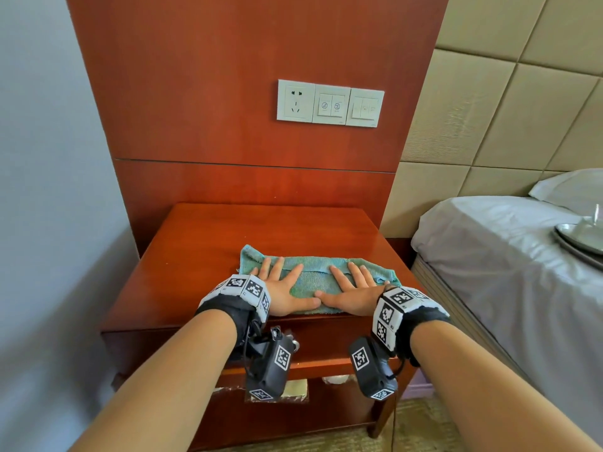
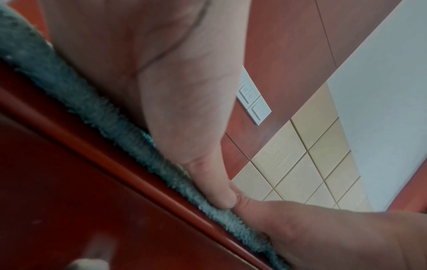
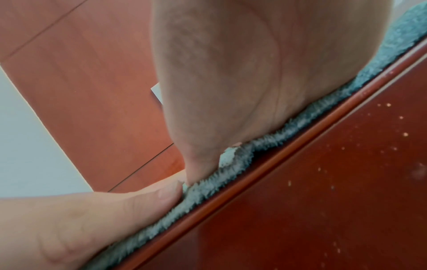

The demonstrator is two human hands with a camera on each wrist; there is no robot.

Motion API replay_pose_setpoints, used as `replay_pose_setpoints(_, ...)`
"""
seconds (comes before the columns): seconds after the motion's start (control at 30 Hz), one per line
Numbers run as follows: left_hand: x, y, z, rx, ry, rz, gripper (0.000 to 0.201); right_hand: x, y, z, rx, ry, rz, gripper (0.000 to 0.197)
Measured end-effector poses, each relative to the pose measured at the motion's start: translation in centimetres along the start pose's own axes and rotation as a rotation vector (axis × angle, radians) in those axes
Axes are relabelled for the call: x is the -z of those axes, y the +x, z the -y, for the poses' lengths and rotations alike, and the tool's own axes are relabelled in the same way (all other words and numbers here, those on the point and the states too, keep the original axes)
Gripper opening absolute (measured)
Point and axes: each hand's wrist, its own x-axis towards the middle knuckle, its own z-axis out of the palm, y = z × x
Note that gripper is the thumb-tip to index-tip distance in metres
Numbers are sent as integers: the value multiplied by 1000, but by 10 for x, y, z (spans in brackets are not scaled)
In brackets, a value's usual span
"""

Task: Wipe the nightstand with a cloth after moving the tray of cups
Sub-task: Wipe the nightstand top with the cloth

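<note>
Wiping is under way: left hand (image 1: 283,293) and right hand (image 1: 350,293), fingers spread flat, press the teal terry cloth (image 1: 313,272) onto the nightstand (image 1: 208,256) at lower centre, the tray (image 1: 579,244), apparently metal, parked on the bed (image 1: 489,256) at right, so next comes an even push toward the back edge.

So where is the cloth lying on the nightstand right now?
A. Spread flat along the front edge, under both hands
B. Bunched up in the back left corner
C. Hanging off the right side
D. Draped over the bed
A: the cloth lies flat along the nightstand's front edge, with the left hand and right hand pressing on it, fingers straight.
</note>
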Motion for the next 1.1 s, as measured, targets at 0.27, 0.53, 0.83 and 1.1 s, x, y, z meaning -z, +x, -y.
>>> replay_pose_setpoints(0.27,1,-37,44,10,-54,-6,86,-17,-18,52,19,84,4,83)
replay_pose_setpoints(0.53,-5,-70,112,102,-59,-51,86,-31,-24,120,117,87,62,87)
replay_pose_setpoints(0.83,-4,-83,144,145,-11,-48,88,-38,-25,160,163,-59,9,88)
replay_pose_setpoints(1.1,8,-72,155,143,38,34,96,-28,-7,169,184,-82,46,92)
